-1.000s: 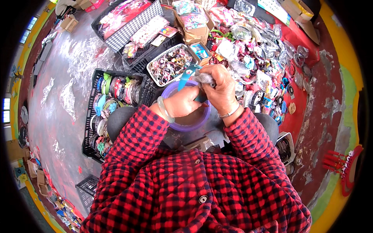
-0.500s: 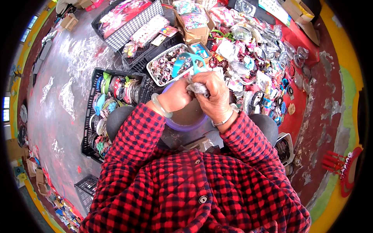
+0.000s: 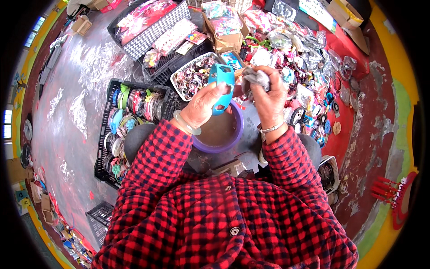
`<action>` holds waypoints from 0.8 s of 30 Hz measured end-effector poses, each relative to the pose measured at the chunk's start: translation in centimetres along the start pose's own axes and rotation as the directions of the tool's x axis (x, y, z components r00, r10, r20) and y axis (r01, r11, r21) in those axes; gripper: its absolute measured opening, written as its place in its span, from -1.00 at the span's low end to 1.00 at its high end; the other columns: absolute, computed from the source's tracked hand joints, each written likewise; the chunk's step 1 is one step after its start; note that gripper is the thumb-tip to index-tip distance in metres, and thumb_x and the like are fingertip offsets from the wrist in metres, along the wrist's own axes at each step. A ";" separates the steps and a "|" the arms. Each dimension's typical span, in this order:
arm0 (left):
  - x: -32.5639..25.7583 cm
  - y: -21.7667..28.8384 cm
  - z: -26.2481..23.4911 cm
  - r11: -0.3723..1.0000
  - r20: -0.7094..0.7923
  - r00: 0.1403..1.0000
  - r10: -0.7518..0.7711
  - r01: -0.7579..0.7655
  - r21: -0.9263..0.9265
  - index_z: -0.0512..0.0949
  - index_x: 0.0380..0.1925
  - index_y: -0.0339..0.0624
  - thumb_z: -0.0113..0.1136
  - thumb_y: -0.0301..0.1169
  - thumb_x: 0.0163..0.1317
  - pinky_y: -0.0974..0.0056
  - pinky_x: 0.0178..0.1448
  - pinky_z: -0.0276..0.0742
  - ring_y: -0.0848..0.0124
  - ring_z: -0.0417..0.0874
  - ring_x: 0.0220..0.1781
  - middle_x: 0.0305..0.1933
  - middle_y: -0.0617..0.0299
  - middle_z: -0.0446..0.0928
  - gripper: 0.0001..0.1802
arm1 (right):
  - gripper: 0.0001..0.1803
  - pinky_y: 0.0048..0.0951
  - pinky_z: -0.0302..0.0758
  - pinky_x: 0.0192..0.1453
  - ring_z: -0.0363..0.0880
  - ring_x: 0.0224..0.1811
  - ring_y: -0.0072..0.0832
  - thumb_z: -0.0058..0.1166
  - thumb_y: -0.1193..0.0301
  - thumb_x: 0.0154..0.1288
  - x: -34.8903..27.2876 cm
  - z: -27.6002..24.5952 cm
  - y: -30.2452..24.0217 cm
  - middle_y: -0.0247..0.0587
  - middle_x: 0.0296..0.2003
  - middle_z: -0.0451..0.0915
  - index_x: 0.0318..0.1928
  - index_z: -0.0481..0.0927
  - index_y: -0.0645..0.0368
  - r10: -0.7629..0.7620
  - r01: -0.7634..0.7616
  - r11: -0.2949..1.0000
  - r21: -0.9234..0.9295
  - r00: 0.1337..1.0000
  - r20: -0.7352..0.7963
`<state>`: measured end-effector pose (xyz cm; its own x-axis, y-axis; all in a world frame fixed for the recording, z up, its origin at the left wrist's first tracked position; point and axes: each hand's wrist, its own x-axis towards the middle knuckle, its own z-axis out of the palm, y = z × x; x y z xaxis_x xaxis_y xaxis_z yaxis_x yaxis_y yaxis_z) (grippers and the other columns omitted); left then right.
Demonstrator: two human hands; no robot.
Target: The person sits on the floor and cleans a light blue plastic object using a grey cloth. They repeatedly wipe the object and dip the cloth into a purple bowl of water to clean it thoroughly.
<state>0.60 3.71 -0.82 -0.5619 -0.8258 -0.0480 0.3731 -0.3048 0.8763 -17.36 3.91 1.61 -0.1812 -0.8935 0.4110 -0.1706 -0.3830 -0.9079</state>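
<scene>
My left hand (image 3: 200, 106) grips a wide turquoise plastic headband (image 3: 219, 76) with cut-out holes, thumb across its outer side. The band stands roughly upright above a purple basin (image 3: 241, 131) holding brownish, murky water. To the right, apart from the headband, my right hand (image 3: 272, 99) clutches a crumpled grey cloth (image 3: 258, 80) between thumb and fingers. Both forearms reach forward over my knees.
Left of the basin, a black crate (image 3: 100, 154) holds rows of headbands. Beyond it stand a white basket (image 3: 177, 89) of hair accessories and a cardboard box (image 3: 229, 43) of packets. A large heap of bagged accessories (image 3: 291, 67) spreads across the right.
My hands, together around the cloth before, have moved apart. The right one went right with the cloth; the headband has turned more upright in my left hand.
</scene>
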 end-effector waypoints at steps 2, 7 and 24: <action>0.2 -0.7 1.0 1.000 -0.110 0.994 0.008 -0.010 -0.020 0.38 -0.03 -0.26 -0.30 0.06 0.36 0.40 -0.21 0.48 0.54 0.50 -0.35 -0.30 0.27 0.45 -0.42 | -0.66 -0.39 0.44 -0.10 0.52 -0.21 -0.31 0.03 0.71 -0.08 -0.1 0.4 0.4 -0.20 -0.27 0.54 -0.22 0.49 0.16 -0.216 0.231 0.946 -0.228 0.972 0.090; 0.4 -1.3 0.6 0.994 -0.087 0.995 0.039 -0.047 -0.098 0.32 0.07 -0.26 -0.38 0.03 0.39 0.41 -0.04 0.43 0.54 0.47 -0.11 -0.10 0.28 0.44 -0.40 | -0.61 -0.28 0.43 -0.14 0.50 -0.23 -0.20 0.17 0.66 -0.24 -0.8 1.3 0.0 -0.19 -0.33 0.54 -0.27 0.51 0.13 -0.362 0.419 0.862 -0.286 0.903 0.232; 0.0 0.0 1.1 0.985 0.124 0.991 0.044 -0.064 0.158 0.30 0.01 -0.26 -0.03 -0.44 0.29 0.44 -0.36 0.46 0.47 0.57 -0.30 -0.25 0.20 0.51 -0.69 | -0.68 -0.47 0.49 -0.12 0.53 -0.18 -0.54 -0.01 0.71 0.04 0.6 -1.2 0.3 -0.27 -0.27 0.54 -0.15 0.48 0.22 0.102 -0.116 0.953 0.279 0.993 0.062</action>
<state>-0.20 4.20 -0.29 -0.6322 -0.7732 0.0505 0.2871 -0.1732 0.9421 -18.64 3.52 1.74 -0.1375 -0.9408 0.3099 0.1282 -0.3271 -0.9363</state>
